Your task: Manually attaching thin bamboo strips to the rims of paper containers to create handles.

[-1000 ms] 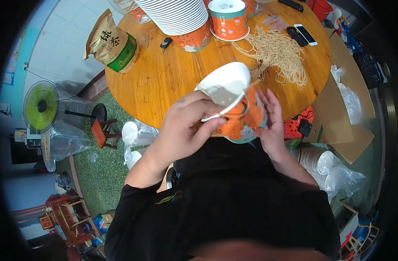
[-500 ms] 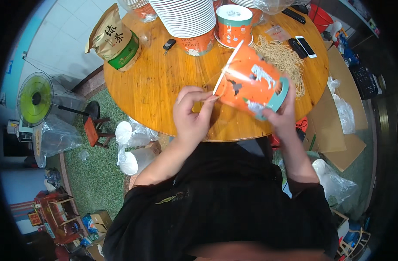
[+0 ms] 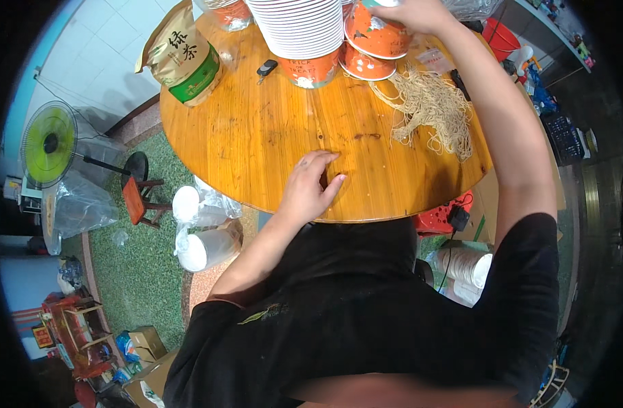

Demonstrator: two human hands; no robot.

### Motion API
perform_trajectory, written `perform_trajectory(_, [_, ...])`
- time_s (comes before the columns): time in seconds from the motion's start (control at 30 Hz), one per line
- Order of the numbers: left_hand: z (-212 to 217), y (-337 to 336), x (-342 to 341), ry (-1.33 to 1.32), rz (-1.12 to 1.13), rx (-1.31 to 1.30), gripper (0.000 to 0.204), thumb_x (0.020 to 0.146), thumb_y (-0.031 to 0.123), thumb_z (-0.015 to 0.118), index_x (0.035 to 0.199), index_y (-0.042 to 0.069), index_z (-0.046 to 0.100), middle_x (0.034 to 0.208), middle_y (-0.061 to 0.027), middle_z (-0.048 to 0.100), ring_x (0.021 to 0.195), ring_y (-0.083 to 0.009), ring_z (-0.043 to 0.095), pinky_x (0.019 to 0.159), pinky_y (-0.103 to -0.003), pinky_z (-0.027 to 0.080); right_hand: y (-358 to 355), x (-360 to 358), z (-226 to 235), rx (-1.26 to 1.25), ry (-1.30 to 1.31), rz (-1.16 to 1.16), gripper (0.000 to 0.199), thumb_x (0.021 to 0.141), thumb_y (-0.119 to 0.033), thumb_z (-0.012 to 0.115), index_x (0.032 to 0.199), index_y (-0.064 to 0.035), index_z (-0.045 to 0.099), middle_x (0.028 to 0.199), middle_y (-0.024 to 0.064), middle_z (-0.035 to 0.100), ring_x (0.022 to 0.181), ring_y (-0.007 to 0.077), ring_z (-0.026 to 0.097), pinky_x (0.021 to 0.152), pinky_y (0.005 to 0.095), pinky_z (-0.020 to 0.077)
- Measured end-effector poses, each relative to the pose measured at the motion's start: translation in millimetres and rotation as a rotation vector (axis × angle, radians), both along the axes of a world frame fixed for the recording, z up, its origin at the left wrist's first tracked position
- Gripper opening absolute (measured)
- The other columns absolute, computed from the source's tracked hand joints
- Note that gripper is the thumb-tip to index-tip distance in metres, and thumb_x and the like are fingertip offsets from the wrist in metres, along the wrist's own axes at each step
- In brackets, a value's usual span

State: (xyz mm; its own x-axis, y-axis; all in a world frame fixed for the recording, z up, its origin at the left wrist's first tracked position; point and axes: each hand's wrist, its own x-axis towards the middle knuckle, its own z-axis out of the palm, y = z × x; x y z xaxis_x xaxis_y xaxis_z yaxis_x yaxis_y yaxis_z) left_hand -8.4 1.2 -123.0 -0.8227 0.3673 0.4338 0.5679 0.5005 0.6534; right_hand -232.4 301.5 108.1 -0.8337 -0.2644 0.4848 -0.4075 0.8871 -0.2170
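Now our right grip (image 3: 412, 13) holds an inverted round orange paper bucket (image 3: 375, 38), right of the tall white-rimmed paper-bucket stack (image 3: 299, 35): likely light, crushable, best cupped near its base; left grip (image 3: 310, 189) empty.

White tiled wall (image 3: 104, 58) ran along the upper left with dark skirting (image 3: 133, 117) at its base; a pale-blue wall section (image 3: 32, 280) showed lower on the left. Floor (image 3: 138, 275) was speckled green with a pinkish border strip (image 3: 146, 122), carrying 1 green-bladed pedestal fan (image 3: 49, 143), 1 low reddish-brown stool (image 3: 132, 197) and, lower left, 1 red wooden furniture piece (image 3: 76, 330). 1 round, honey-coloured wooden table (image 3: 257, 136) took the upper middle; the tiles looked brightly lit.
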Motion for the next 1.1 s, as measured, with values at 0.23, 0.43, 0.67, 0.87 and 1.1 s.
perform_trajectory(0.23, [-1, -1, -3, -0.021, 0.002, 0.002, 0.042, 0.096, 0.019, 0.083, 0.129, 0.000, 0.069, 0.128, -0.0212, 0.070, 0.121, -0.0423, 0.067, 0.104, -0.048, 0.056, -1, -34, -46, 0.264, 0.155, -0.089, 0.062, 0.078, -0.052, 0.092, 0.120, -0.0091, 0.079, 0.116, 0.0203, 0.075, 0.114, 0.0425, 0.069, 0.103, 0.0520, 0.0559])
perform_trajectory(0.43, [0, 1, -7, 0.003, -0.019, 0.023, 0.041, 0.095, 0.019, 0.084, 0.128, 0.000, 0.069, 0.127, -0.0210, 0.071, 0.119, -0.0421, 0.068, 0.101, -0.048, 0.057, -2, -13, -68, 0.191, 0.220, -0.103, 0.059, 0.080, -0.043, 0.092, 0.123, -0.0069, 0.076, 0.117, 0.0204, 0.071, 0.118, 0.0417, 0.066, 0.103, 0.0516, 0.0537])
perform_trajectory(0.67, [-1, -4, -2, 0.011, 0.006, 0.034, 0.040, 0.095, 0.019, 0.084, 0.127, 0.000, 0.069, 0.125, -0.0208, 0.071, 0.113, -0.0417, 0.070, 0.096, -0.047, 0.058, -83, 10, 52, -0.406, 0.606, 0.300, 0.053, 0.096, -0.028, 0.080, 0.140, 0.0000, 0.066, 0.131, 0.0274, 0.069, 0.128, 0.0446, 0.064, 0.112, 0.0509, 0.0506])
perform_trajectory(0.87, [-2, 0, -2, 0.041, 0.004, 0.038, 0.039, 0.095, 0.020, 0.084, 0.125, 0.000, 0.070, 0.125, -0.0214, 0.072, 0.118, -0.0424, 0.069, 0.101, -0.048, 0.057, -114, -9, 115, 0.051, 0.220, 0.218, 0.036, 0.100, -0.032, 0.071, 0.114, -0.0007, 0.081, 0.104, 0.0259, 0.079, 0.102, 0.0423, 0.076, 0.094, 0.0488, 0.0581])
perform_trajectory(1.1, [3, -2, -3, -0.027, 0.000, 0.048, 0.036, 0.096, 0.021, 0.083, 0.122, -0.001, 0.071, 0.122, -0.0195, 0.073, 0.119, -0.0404, 0.069, 0.103, -0.047, 0.056, -125, -1, 134, -0.002, 0.164, 0.184, 0.033, 0.094, -0.035, 0.074, 0.096, -0.0033, 0.085, 0.093, 0.0246, 0.080, 0.091, 0.0382, 0.079, 0.087, 0.0479, 0.0604])
